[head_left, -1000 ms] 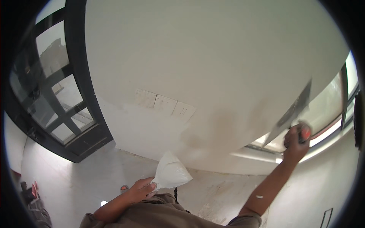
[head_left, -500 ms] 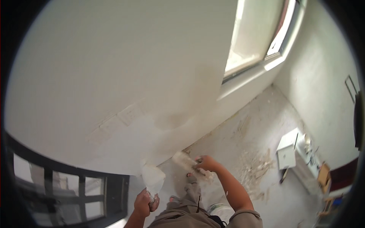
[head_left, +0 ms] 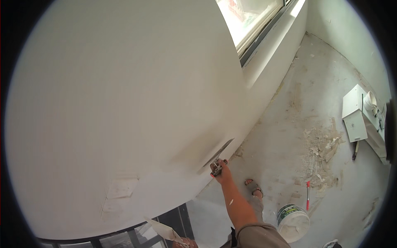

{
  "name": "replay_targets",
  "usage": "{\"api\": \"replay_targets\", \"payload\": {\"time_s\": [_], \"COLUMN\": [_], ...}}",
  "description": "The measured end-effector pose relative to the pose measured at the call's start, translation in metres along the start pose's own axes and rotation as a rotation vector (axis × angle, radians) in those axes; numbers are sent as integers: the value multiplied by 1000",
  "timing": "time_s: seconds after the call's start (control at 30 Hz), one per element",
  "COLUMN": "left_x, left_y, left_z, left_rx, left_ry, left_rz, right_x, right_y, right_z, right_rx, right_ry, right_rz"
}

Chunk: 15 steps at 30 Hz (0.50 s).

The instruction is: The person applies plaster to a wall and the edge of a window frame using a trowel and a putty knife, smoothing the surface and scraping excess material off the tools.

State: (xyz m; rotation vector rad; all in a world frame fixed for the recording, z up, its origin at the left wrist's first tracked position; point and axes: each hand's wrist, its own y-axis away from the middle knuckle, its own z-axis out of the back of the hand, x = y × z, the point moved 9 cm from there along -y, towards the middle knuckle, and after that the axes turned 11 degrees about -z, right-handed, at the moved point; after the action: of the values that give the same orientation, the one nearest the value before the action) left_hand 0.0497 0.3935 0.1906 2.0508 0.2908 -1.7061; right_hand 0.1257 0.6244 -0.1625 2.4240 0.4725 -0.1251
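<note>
My right hand (head_left: 221, 171) is closed on the handle of a long steel skimming blade (head_left: 219, 152), its edge at the white wall (head_left: 124, 82) low below the window. My left hand (head_left: 184, 243), at the bottom edge and partly out of frame, grips a broad putty knife (head_left: 163, 227) bearing white compound. Faint covered plates (head_left: 120, 186) show on the wall left of my right hand. A brownish shadow lies on the wall beside the blade.
Dark framed glass door (head_left: 173, 219) at bottom left; window (head_left: 254, 16) above. On the floor (head_left: 293, 115) lie scraped debris (head_left: 320, 153), a red-handled tool (head_left: 308, 194), a white bucket (head_left: 292, 223) and my sandalled foot (head_left: 254, 186). A white cabinet (head_left: 353, 115) holding containers stands right.
The view has swung round, putting the door low and more floor at right. My right hand has brought the blade to the lower wall; my left hand has sunk toward the bottom edge.
</note>
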Motion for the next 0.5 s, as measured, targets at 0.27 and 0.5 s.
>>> {"api": "replay_targets", "payload": {"time_s": [0.27, 0.5], "left_x": [20, -6], "left_y": [-8, -6], "left_z": [2, -14], "left_rx": [35, 137], "left_ry": [74, 180], "left_rz": [28, -86], "right_x": [3, 33], "right_y": [7, 104], "right_z": [-83, -256], "right_rx": [245, 393], "right_ry": [123, 247], "right_rz": [-109, 88]}}
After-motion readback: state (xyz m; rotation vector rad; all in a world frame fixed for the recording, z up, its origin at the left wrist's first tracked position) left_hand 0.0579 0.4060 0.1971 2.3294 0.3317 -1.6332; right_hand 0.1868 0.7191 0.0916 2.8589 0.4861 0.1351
